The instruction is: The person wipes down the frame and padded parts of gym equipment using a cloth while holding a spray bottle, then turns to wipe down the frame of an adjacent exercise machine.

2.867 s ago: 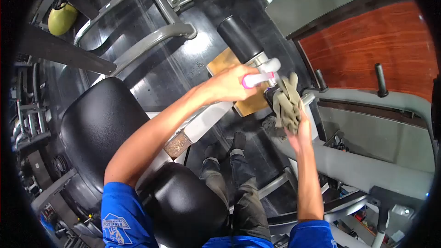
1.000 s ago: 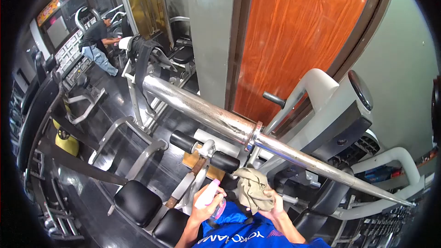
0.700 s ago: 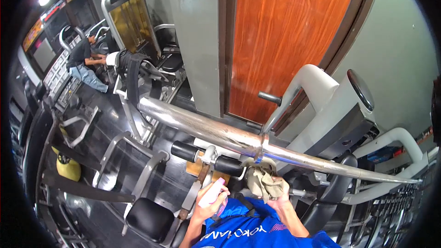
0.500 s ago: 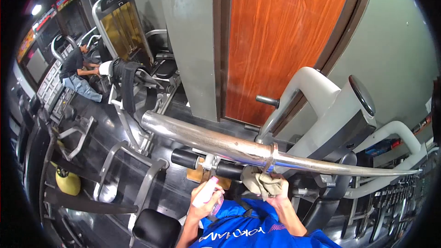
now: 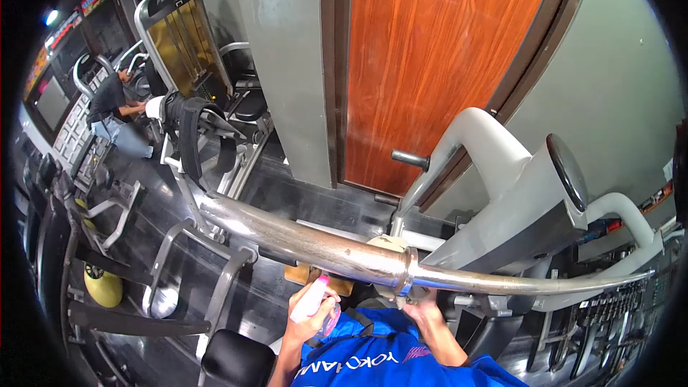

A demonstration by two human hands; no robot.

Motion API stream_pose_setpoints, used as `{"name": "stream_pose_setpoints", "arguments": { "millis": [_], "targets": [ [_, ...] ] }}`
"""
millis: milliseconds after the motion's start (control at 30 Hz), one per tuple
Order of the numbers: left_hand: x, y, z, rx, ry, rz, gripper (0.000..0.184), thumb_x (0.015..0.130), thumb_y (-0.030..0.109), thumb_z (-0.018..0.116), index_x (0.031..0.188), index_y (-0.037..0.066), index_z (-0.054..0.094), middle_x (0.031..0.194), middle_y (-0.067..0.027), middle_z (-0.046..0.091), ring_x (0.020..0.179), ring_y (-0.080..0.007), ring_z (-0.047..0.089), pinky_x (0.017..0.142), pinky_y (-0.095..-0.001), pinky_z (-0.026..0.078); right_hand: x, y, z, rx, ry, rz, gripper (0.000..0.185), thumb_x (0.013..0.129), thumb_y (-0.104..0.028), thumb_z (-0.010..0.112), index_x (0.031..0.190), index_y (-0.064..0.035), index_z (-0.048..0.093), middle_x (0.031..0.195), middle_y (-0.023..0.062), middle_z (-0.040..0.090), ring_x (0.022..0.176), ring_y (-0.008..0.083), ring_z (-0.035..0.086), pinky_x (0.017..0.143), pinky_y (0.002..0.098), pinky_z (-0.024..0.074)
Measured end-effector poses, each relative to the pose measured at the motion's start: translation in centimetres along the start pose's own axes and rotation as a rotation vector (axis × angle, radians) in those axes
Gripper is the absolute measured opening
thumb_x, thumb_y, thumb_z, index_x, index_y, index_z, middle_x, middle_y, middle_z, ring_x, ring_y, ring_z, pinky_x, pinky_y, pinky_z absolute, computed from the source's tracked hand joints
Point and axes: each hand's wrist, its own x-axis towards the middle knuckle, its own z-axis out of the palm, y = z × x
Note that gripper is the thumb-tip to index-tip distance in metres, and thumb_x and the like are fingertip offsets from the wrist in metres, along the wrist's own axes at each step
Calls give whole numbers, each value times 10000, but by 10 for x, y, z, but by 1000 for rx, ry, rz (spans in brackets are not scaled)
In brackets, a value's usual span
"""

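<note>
My left hand [image 5: 304, 324] is closed around a spray bottle [image 5: 308, 302], white with a pink nozzle, just below a long metal barbell [image 5: 315, 239]. The barbell crosses in front of me, with a collar ring [image 5: 410, 272] near its middle. My right hand [image 5: 424, 309] is under the bar beside that ring, its fingers partly hidden by the metal. It holds a beige cloth [image 5: 390, 244], part of which shows above the bar and part below. The cloth appears to be against the bar's far side.
A grey-white machine frame [image 5: 494, 150] rises at the right. A wooden door [image 5: 437, 64] stands ahead. At the left are a black padded seat [image 5: 236, 360], a yellow ball [image 5: 102, 288] and a weight-stack machine [image 5: 179, 43]. Another person [image 5: 111, 111] crouches at the far left.
My right hand has carried the cloth up behind the barbell, so part of it now shows above the bar. The bottle stays in my left hand. The view has shifted slightly.
</note>
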Motion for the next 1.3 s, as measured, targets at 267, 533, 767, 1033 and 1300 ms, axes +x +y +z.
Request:
{"name": "stream_pose_setpoints", "arguments": {
  "millis": [267,533,767,1033,1300],
  "targets": [
    [10,0,28,100,105,18,83,873,-23,600,946,-57,623,826,-109,672,626,-124,623,621,-272,508,8,-4,30,34,23,-112,397,933,-309,505,1196,-19,567,1100,129,649,944,259,634,813,400,521],
    [21,-9,33,244,64,41,73,833,47,645,825,-23,664,670,-73,670,603,-172,645,585,-312,506,11,-10,3,314,-82,99,449,949,-312,455,1289,-28,527,1276,115,599,1154,239,573,1065,341,395],
    [32,0,34,324,181,79,68,827,35,639,802,-23,663,687,-74,678,615,-173,647,593,-312,506,-4,4,-6,-554,92,-166,460,937,-445,527,1303,-178,446,1225,58,561,1003,202,616,868,424,508],
    [36,-2,28,355,223,90,61,827,23,628,800,-23,657,694,-77,678,628,-172,646,603,-306,504,13,-4,18,-429,-92,-84,480,931,-436,539,1314,-168,432,1235,65,553,1005,215,618,866,428,516],
    [28,-1,16,443,264,156,56,828,11,618,799,-24,651,701,-79,678,641,-171,646,614,-301,503,50,15,29,-53,-14,38,484,929,-423,536,1316,-147,441,1239,76,560,1014,227,619,875,427,515]
  ]
}}
